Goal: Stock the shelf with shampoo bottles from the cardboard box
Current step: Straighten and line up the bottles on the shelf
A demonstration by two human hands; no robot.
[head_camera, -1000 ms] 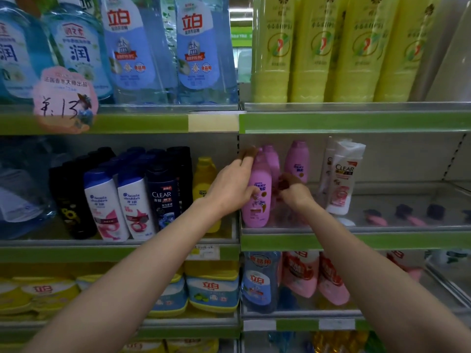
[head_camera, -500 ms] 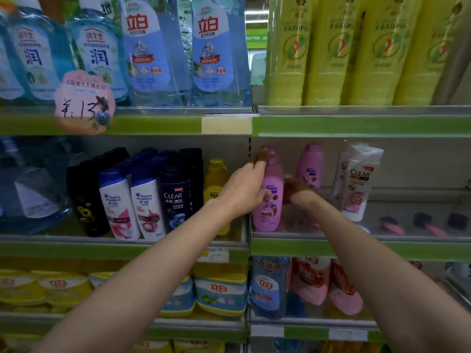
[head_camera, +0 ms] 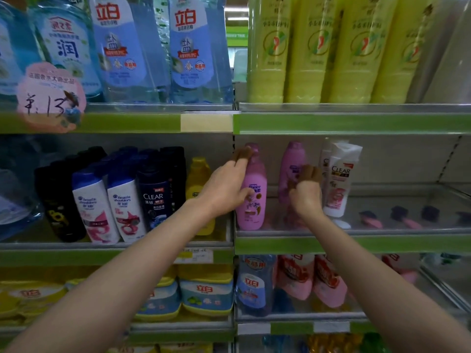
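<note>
A pink Rejoice shampoo bottle (head_camera: 251, 200) is gripped upright by the left hand (head_camera: 224, 189), fingers over its cap and thumb on the label, seemingly to square it at the front left corner of the glass shelf (head_camera: 382, 231). The right hand (head_camera: 304, 193) is curled in front of a second pink bottle (head_camera: 293, 164); whether it grips anything cannot be told. A white Clear bottle (head_camera: 340, 179) stands just beside.
</note>
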